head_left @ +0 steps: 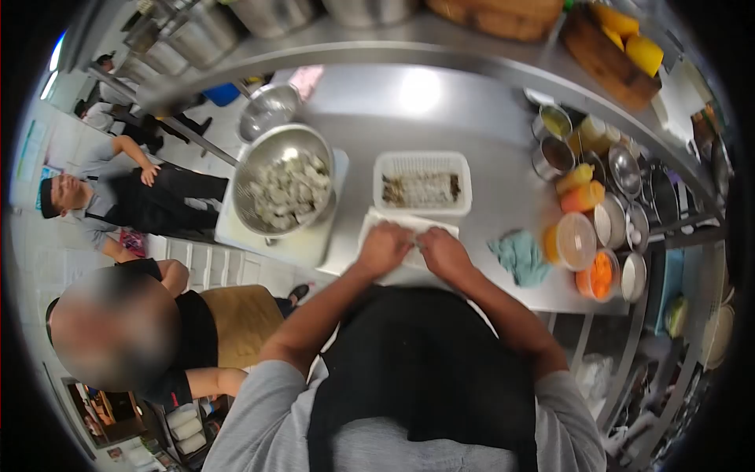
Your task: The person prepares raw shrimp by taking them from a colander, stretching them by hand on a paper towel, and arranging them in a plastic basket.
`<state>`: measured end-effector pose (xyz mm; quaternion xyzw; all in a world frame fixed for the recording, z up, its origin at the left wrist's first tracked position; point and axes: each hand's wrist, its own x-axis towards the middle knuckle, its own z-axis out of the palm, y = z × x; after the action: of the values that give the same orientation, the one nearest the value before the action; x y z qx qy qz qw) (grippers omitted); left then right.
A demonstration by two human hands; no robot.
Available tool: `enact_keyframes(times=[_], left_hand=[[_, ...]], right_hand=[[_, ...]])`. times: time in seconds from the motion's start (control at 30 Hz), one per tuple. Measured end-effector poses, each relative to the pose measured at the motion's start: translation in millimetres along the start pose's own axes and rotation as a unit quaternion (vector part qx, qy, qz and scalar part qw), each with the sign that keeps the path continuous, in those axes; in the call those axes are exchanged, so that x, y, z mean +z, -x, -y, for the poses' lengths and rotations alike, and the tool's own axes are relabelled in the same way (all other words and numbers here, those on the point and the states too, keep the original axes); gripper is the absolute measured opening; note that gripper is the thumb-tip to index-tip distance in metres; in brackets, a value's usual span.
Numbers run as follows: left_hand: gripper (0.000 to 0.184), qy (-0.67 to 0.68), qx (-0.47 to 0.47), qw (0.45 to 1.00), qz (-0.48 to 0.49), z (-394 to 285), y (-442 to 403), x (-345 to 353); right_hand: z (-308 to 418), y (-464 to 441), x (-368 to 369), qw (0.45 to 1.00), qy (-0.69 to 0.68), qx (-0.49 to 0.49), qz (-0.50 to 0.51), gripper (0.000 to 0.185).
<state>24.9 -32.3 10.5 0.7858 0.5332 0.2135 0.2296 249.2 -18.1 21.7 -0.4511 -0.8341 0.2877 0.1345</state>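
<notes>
My left hand (pixel 387 248) and my right hand (pixel 443 250) meet above a white tray (pixel 440 228) near the counter's front edge. Their fingertips are pinched together around a small greyish piece (pixel 418 241), which looks like a raw shrimp; the fingers cover much of it. Just beyond stands a white slotted basket (pixel 464 185) holding pale, translucent pieces with dark ends. To the left, a metal colander (pixel 245 197) contains many greyish-white pieces that look like peeled shrimp. It rests on a white cutting board (pixel 311 250).
A teal cloth (pixel 521 258) lies right of my hands. Beyond it are sauce bottles (pixel 582 197), a lidded tub (pixel 572 241) and a tub of orange pieces (pixel 598 277). A metal shelf (pixel 354 53) crosses overhead. Two people (pixel 236 322) (pixel 118 189) stand at the left.
</notes>
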Motion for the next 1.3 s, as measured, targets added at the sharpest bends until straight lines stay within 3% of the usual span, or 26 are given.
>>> enact_keyframes(times=[0.2, 0.27, 0.33, 0.5, 0.63, 0.77, 0.9, 1.0, 1.03, 1.07, 1.1, 1.17, 1.3], left_hand=[[0.035, 0.009, 0.029, 0.999, -0.029, 0, 5, 7], [0.032, 0.033, 0.012, 0.998, -0.048, 3, 7, 16], [0.026, 0.001, 0.026, 0.998, -0.054, 9, 7, 23], [0.018, 0.012, 0.004, 0.999, -0.029, 3, 6, 10], [0.018, 0.015, 0.023, 0.999, -0.040, 9, 5, 25], [0.013, -0.003, 0.050, 0.997, -0.067, 19, 7, 36], [0.009, -0.038, 0.049, 0.998, -0.030, 17, 1, 34], [0.013, -0.081, 0.077, 0.994, -0.013, 30, -5, 50], [0.013, -0.085, 0.098, 0.991, -0.027, 29, -5, 47], [0.014, -0.102, 0.117, 0.988, 0.014, 42, -9, 55], [0.016, -0.052, 0.132, 0.990, 0.001, 49, -9, 56], [0.019, -0.056, 0.093, 0.994, 0.034, 32, -9, 30], [0.018, 0.020, 0.081, 0.996, -0.038, 14, -1, 9]], right_hand=[[1, 2, 6, 0.999, -0.023, -0.015, -0.046, 0.032], [0, 2, 8, 0.998, -0.045, 0.006, -0.051, 0.028], [-4, -2, 13, 0.992, -0.065, -0.034, -0.102, 0.021], [3, -3, 10, 0.993, -0.066, 0.011, -0.093, 0.009], [1, -6, 19, 0.991, -0.037, -0.053, -0.121, 0.003], [1, -8, 21, 0.995, 0.003, -0.045, -0.086, 0.005], [-7, -12, 25, 0.995, 0.060, -0.064, -0.051, 0.010], [-1, -11, 17, 0.993, 0.079, -0.082, -0.029, 0.011], [-4, -12, 14, 0.994, 0.091, -0.063, 0.020, 0.019], [-6, -12, 14, 0.991, 0.111, -0.065, 0.029, 0.019], [-8, -12, 13, 0.990, 0.112, -0.079, 0.026, 0.019], [-11, -15, 9, 0.986, 0.140, -0.070, 0.061, 0.019], [1, -1, -3, 0.998, 0.016, -0.016, -0.058, 0.014]])
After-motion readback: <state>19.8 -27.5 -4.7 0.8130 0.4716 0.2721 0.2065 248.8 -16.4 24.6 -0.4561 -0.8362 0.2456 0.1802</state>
